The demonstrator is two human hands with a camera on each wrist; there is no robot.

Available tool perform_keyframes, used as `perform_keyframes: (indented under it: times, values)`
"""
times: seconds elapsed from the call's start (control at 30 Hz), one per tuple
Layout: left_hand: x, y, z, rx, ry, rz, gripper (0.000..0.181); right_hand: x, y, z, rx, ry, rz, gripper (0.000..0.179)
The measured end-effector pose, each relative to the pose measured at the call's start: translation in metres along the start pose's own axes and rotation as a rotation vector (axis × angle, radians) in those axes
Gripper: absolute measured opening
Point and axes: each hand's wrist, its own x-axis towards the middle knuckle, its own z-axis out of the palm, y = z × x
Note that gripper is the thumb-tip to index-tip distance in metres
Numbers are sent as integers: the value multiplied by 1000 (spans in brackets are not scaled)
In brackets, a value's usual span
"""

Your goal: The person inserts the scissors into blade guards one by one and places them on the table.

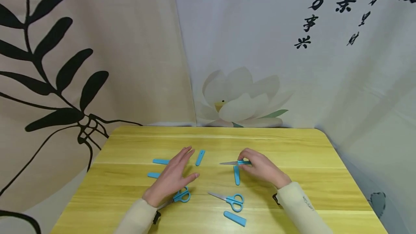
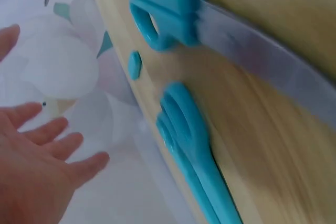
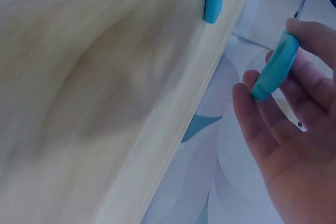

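Fingers (image 3: pixel 253 121) of our right hand (image 1: pixel 262 169) pinch blue scissors (image 1: pixel 240 162) by handles, near middle of table (image 1: pixel 292 143), just beyond blue blade cover (image 1: pixel 237 176). Left hand (image 1: pixel 175 176): fingers straight, thumb spread, nothing held. Our worry tbh: careless reach nicks us on bare blades, or loose pinch drops them. Tips point left, toward other hand; long axis left-right, about parallel to far edge.

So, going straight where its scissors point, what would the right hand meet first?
Likely the left hand; the scissors point toward it, perhaps passing over the cover between them. Depth is unclear.
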Motion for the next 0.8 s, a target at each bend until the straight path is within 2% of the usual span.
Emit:
perform_keyframes:
  times: [0.27, 0.4, 0.67, 0.8]
  values:
    - [33, 13, 20, -77, -82, -100, 85, -16, 5, -7, -33, 55, 8, 15]
    - [45, 15, 28, -75, -120, -160, 85, -25, 9, -10, -39, 84, -9, 15]
    - [57, 10, 42, -29, -146, -221, 80, -36, 14, -15, -32, 88, 7, 13]
    - [60, 9, 45, -27, -153, -217, 76, -39, 17, -16, -33, 87, 16, 12]
